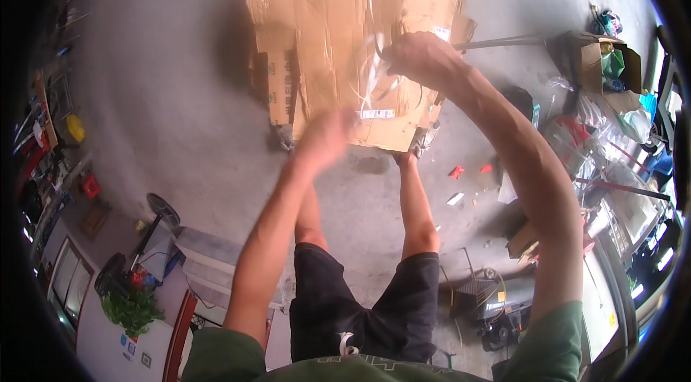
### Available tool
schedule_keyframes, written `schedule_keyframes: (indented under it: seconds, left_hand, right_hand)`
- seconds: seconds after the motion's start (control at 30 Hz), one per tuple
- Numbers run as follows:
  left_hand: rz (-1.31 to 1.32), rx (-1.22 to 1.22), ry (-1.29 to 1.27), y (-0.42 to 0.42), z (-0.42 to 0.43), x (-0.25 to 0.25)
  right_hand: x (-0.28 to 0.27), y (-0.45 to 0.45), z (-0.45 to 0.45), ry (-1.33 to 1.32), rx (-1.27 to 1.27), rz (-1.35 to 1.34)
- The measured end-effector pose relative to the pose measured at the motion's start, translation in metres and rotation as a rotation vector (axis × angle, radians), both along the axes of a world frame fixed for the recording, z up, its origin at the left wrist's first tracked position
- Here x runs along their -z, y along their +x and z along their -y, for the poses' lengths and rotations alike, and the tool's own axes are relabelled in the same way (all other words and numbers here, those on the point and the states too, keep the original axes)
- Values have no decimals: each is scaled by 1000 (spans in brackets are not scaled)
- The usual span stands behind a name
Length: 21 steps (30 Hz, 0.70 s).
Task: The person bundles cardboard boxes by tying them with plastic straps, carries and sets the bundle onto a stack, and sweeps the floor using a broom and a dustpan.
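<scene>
A stack of flattened cardboard boxes [327, 29] lies on the floor before my feet. A white strap [369, 4] runs lengthwise over its top, with loose loops around the middle. My right hand [425, 60] is above the stack's right half, fingers closed around the strap where it loops up. Over the near left part of the stack is my left hand [327, 139], smeared by motion, so its fingers cannot be made out. White labels [377, 114] are stuck to the top sheet.
To the right stand an open carton [633, 69] and a heap of plastic bags [590, 126]. Red scraps [456, 173] lie on the concrete floor. A dark machine [489, 296] is at lower right. A leafy plant [133, 308] and a grey bench-like block [209, 260] are at lower left.
</scene>
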<state>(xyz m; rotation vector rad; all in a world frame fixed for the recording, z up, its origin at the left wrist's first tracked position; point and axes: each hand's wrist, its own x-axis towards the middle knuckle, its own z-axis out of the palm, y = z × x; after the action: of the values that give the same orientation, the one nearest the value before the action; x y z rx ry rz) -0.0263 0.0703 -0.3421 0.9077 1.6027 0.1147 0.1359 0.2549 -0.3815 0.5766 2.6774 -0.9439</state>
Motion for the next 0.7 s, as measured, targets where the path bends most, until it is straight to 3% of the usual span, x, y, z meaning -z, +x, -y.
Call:
schedule_keyframes:
  seconds: [0.03, 0.07, 0.13, 0.17, 0.23, 0.27, 0.3, 0.37, 0.43, 0.5, 0.6, 0.7]
  left_hand:
    - [-163, -80, 138, -16, -31, 4]
    - [-54, -253, 459, -25, -48, 31]
    - [-44, -107, 741, -24, -71, 89]
    - [201, -117, 532, -18, -83, 120]
    - [218, 263, 262, -6, -118, 88]
    - [573, 34, 127, 1, -118, 81]
    - [655, -15, -134, -4, -122, 73]
    - [858, -60, -317, -7, -113, 85]
    - [1205, -84, -472, -6, -101, 103]
    - [1496, -121, -442, 2, -89, 123]
    - [1467, -173, -287, 19, -89, 91]
    - [1180, -213, -184, 17, -95, 74]
  right_hand:
    - [0, 0, 1, -1, -1, -3]
    - [-1, -1, 1, 9, -18, -62]
    - [0, -1, 2, 61, -38, -155]
    - [-1, 0, 5, 61, -43, -153]
    - [-5, 3, 6, 44, 23, -13]
    - [-7, 11, 4, 324, -120, -201]
    - [-12, 19, 2, 335, -112, -305]
    - [7, 27, -1, 388, -185, -408]
    - [1, 19, 2, 320, -79, -476]
    - [6, 20, 5, 313, -18, -392]
    - [1, 21, 7, 201, 34, -342]
    - [-4, 27, 6, 175, 75, -356]
